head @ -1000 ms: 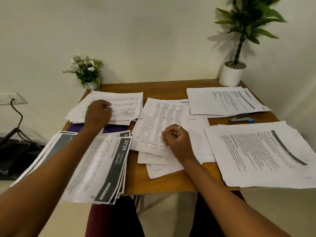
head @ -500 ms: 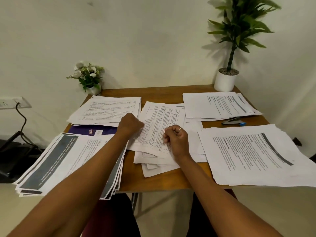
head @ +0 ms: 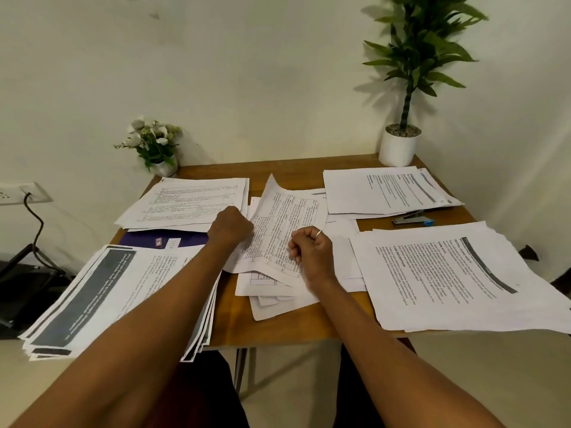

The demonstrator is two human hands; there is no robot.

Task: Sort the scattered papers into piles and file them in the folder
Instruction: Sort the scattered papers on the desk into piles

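The gridded sheet (head: 287,223) tops the loose central heap, its long axis running roughly from 6 to 12 o'clock and its far corner curling up. The left hand (head: 230,225) pinches its left edge. The right hand (head: 312,248) rests curled on it; I cannot tell whether it grips paper. The matching gridded pile (head: 191,200) lies at 11 o'clock, nearer the left hand. A second ago that hand hovered over this pile and the sheet lay flat. The purple folder (head: 163,240) shows at 9 o'clock.

Wooden table (head: 278,330) against pale wall. Tall leafy plant in white pot (head: 399,148) at far right corner. Small white flower bunch (head: 153,143) at far left corner. Grey stapler (head: 412,218), blue-tipped, on right side. Wall socket (head: 19,193) at left, black cable (head: 36,225) hanging down.
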